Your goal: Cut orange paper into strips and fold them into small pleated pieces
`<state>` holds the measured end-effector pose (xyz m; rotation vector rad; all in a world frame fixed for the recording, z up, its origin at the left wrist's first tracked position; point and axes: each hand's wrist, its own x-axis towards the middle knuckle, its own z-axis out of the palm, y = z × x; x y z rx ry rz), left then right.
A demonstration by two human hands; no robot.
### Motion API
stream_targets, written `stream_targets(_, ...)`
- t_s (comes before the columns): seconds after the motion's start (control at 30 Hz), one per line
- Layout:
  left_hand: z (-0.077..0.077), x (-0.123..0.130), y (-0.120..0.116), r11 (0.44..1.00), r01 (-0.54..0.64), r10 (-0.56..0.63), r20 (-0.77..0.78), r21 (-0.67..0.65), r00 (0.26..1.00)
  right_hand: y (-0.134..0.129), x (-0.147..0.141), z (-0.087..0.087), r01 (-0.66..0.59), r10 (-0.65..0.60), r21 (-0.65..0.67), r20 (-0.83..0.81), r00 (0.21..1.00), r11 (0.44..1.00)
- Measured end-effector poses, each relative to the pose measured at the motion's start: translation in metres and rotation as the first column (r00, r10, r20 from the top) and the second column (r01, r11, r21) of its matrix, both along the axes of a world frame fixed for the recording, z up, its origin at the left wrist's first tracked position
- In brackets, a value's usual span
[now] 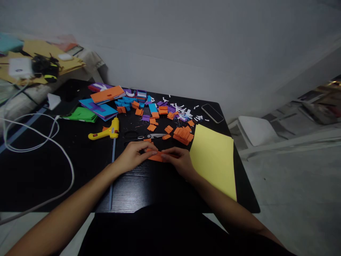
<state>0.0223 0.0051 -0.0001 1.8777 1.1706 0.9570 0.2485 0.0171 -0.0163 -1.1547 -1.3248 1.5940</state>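
Observation:
Between my hands, low over the front part of the black table, is a small orange paper piece. My left hand pinches its left end, and my right hand grips its right end between thumb and fingers. Just beyond my fingers lie scissors with dark handles. Small folded orange pieces are bunched past my right hand, with more orange, blue and purple ones scattered behind. A yellow glue gun rests on its side left of the scissors.
Yellow sheets lie at the right of the black table, with a phone behind them. Stacked coloured paper and white scraps sit at the back. A white cable loops across the left. A white stool stands at right.

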Motion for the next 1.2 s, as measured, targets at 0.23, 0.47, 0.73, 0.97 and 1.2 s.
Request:
stream_targets(0.23, 0.001, 0.0012, -0.0003, 0.999, -0.001, 0.003, -0.029, 0.048, 1.0, -0.0002, 0.0001, -0.0008, -0.003, 0.003, 0.004, 0.005, 1.0, 1.0)
stream_targets(0.47, 0.0, 0.0037, -0.0022, 0.997, -0.002, 0.003, -0.01, 0.08, 1.0, -0.0006, -0.0002, -0.001, -0.011, 0.011, 0.018, 0.005, 1.0, 1.0)
stream_targets(0.73, -0.0005, 0.0039, -0.0015, 0.999, 0.002, -0.002, 0.001, 0.051, 1.0, -0.0003, -0.0004, 0.0037, -0.03, 0.029, 0.057, 0.017, 0.999, 0.998)
stream_targets(0.97, -0.0003, 0.0032, -0.0013, 0.999, 0.028, -0.026, 0.039, -0.043, 0.999, -0.001, 0.0002, 0.0041, -0.05, 0.049, 0.054, 0.028, 0.998, 0.997)
stream_targets(1.2, -0.0018, 0.0033, -0.001, 0.997, 0.019, -0.015, 0.053, -0.069, 0.998, -0.0004, -0.0003, 0.0055, -0.058, 0.051, 0.101, 0.069, 0.996, 0.993)
